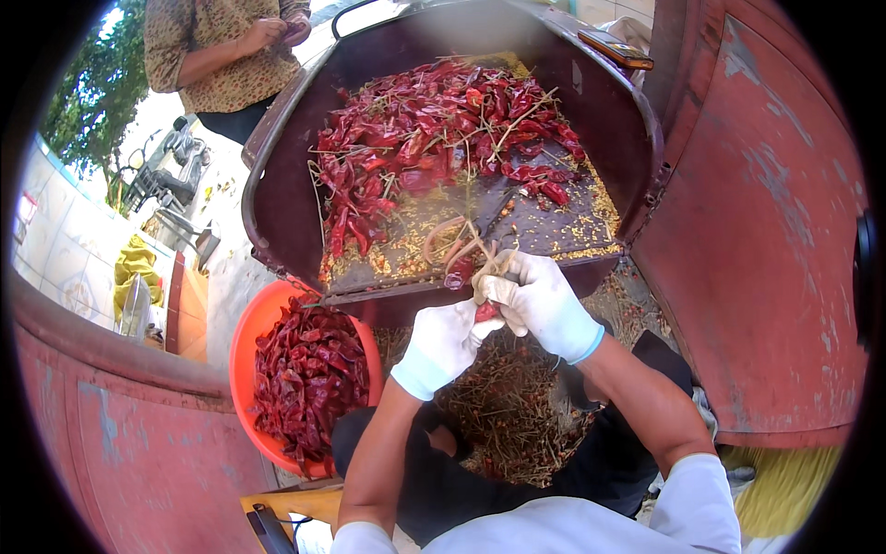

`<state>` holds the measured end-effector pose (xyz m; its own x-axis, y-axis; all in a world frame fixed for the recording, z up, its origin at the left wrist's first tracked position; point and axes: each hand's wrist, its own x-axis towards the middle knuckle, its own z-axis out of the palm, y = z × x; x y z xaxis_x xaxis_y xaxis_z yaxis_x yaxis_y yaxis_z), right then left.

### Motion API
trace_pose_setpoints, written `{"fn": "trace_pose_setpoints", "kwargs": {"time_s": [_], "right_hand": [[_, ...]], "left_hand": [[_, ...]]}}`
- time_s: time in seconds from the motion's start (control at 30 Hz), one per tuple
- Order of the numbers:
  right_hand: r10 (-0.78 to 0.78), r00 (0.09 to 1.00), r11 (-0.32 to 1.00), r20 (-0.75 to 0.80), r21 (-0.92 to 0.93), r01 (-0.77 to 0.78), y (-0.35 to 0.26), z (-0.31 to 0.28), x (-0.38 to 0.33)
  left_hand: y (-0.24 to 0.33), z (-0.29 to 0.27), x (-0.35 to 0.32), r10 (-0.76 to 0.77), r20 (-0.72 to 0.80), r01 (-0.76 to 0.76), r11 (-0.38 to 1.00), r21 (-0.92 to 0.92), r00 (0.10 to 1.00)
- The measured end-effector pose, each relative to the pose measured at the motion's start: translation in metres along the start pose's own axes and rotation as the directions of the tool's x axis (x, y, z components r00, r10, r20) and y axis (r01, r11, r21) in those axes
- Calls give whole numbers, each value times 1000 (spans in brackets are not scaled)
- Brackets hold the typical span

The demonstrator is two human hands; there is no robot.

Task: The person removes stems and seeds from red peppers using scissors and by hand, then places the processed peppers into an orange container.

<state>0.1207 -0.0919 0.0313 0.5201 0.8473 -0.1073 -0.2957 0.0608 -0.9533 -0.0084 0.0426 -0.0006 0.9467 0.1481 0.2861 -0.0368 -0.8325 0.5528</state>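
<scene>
Both my hands wear white gloves with light blue cuffs and meet in front of the cart's near edge. My left hand (441, 337) is closed, pinching a dried red chili pepper (485, 312). Fingers of my right hand (540, 300) are bent and pressed together on the same pepper from the other side, hiding much of it. Another dark red pepper (459, 273) shows just beyond the fingertips, beside dry stems. Scissors (447, 242) with tan-wrapped handle loops lie past it on the cart bed. A heap of dried red chili peppers (434, 125) with stems spreads behind them.
The dark red metal cart (637, 111) has raised sides and yellow seeds on its bed. An orange basin (242, 360) full of peppers stands left of my knees. Stems litter the floor (517, 397) between my legs. Red metal panels (766, 212) flank me; a person (226, 55) stands far left.
</scene>
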Motion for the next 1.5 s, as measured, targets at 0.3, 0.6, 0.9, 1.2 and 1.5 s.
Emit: {"fn": "trace_pose_setpoints", "kwargs": {"time_s": [0.3, 0.6, 0.9, 1.2, 1.5], "right_hand": [[-57, 995, 995, -88, -90, 49, -3, -25, 13], [-49, 966, 524, 253, -817, 241, -19, -30, -10], [-261, 931, 965, 256, 45, 258, 8, 7, -8], [-153, 987, 987, 51, -36, 155, 12, 5, -4], [13, 969, 989, 247, 142, -49, -2, -9, -7]], "left_hand": [[14, -21, 0, -226, -143, 114, 831, -544, 964], [5, -18, -1, -237, -226, 69, 819, -570, 945], [12, 2, 15, -142, -478, -138, 853, -503, 867], [1, 14, 17, -182, -305, -80, 727, -682, 935], [12, 8, 20, -42, -241, -146, 689, -710, 970]]}}
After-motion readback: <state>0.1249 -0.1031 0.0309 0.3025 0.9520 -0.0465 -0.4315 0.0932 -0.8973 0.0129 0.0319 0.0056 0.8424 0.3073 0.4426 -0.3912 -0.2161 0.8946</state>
